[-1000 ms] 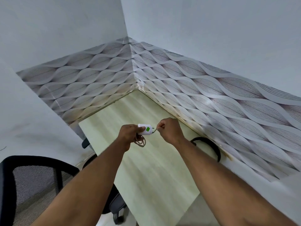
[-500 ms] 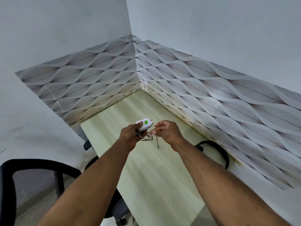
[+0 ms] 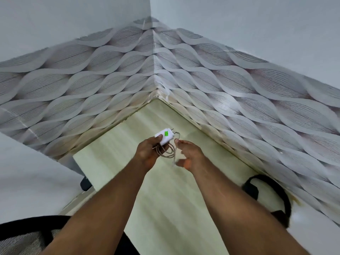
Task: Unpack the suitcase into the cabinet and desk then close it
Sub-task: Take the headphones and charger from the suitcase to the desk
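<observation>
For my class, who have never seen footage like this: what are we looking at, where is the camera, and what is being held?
No machine here: these are a person's two bare arms, filmed by a wide camera worn on their head, looking forward and down. Below is a pale desk in a room corner, with patterned wallpaper behind. The left hand grips a white charger with a green sticker, plus its coiled cable. The right hand is beside the cable, fingers loosely curled; it is blurred, so contact is unclear. A black chair is at lower left.

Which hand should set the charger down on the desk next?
Left. The left hand already grips the white charger and coiled cable above the desk; the right hand holds nothing.
</observation>
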